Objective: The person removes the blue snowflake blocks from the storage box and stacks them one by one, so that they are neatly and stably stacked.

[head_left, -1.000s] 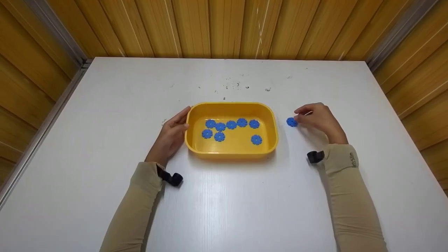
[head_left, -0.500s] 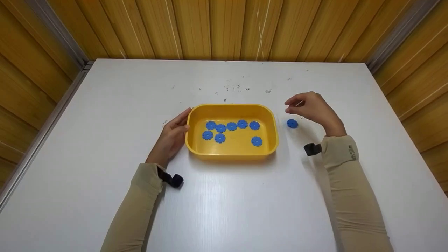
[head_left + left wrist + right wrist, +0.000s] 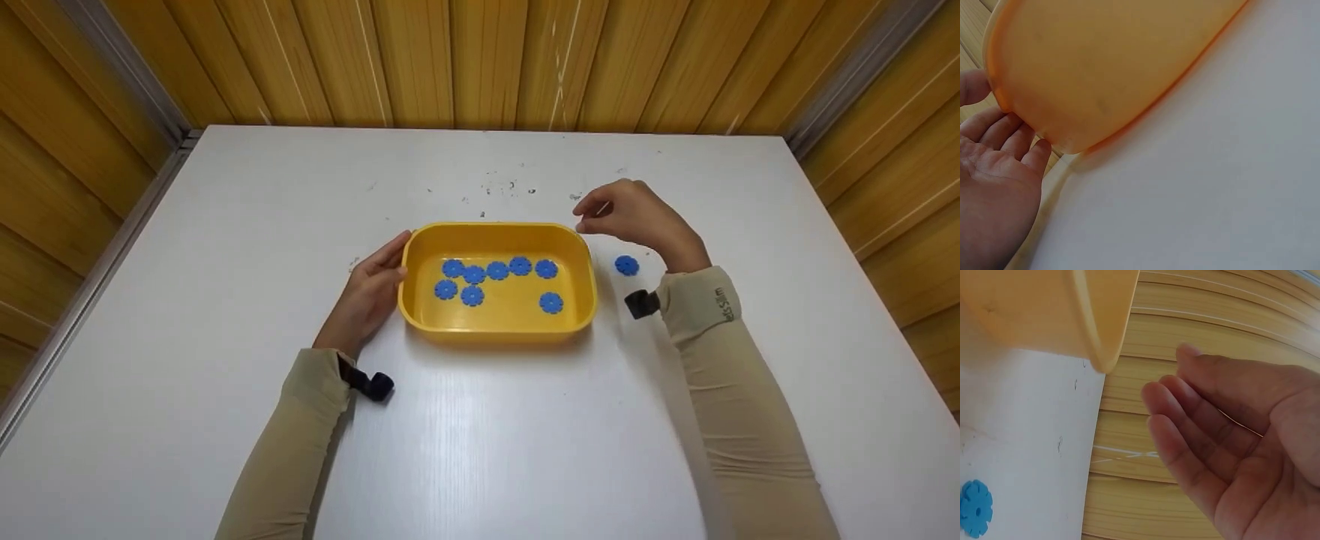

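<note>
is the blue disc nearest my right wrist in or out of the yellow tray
Out: the blue disc lies on the white table, right of the yellow tray, outside its wall.

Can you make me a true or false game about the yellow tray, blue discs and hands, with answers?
1. The left hand touches the yellow tray. True.
2. The tray is round. False: it is oblong.
3. Eight blue discs lie inside the tray. True.
4. Every blue disc is in the tray. False: one blue disc lies on the white table.
5. The right hand holds nothing visible. True.
6. The left hand is inside the tray. False: it is outside, against one end.
</note>
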Demonstrator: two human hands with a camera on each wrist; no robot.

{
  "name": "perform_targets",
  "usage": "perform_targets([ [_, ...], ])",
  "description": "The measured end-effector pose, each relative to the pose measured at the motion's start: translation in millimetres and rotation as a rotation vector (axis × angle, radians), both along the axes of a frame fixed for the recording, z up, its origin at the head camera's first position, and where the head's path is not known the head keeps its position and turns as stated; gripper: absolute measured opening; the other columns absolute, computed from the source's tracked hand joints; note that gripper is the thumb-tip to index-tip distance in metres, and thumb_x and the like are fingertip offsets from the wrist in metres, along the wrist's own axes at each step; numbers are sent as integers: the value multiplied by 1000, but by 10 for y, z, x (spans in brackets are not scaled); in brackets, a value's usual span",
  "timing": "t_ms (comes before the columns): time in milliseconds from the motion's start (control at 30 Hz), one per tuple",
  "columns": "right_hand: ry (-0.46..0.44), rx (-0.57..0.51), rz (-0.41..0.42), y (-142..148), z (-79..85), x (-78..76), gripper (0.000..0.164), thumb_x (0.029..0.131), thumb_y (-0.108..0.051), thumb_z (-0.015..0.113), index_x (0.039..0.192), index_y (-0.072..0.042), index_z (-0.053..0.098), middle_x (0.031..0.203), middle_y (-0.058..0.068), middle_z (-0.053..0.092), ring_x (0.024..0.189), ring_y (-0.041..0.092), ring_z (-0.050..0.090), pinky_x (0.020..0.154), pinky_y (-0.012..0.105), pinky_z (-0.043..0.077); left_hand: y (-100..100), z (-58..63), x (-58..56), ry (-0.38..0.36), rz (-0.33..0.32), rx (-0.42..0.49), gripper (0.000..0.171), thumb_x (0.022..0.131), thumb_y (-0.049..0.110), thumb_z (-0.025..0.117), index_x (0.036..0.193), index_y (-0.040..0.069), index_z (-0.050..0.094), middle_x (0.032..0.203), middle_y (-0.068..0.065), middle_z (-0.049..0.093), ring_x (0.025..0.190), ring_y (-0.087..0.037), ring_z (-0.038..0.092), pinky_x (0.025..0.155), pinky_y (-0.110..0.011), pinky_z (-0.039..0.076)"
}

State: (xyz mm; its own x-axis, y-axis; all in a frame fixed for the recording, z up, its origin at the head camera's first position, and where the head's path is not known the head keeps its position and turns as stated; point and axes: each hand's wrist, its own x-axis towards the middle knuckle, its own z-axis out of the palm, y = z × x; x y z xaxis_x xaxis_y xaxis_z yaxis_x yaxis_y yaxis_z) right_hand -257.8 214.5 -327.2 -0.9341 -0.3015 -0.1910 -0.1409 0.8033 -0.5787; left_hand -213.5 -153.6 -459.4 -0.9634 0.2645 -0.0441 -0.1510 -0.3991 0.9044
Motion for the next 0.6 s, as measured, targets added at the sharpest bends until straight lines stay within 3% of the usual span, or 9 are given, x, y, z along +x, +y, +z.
perform_targets([
  [600, -70, 42, 101, -506, -52, -108, 31, 95, -13, 71, 124, 0, 71, 122, 20, 70, 111, 33, 64, 105, 48, 55, 31, 6, -27, -1, -3, -40, 64, 100, -6, 45, 161, 6, 29, 170, -5, 26, 159, -17, 23, 129, -32, 23],
])
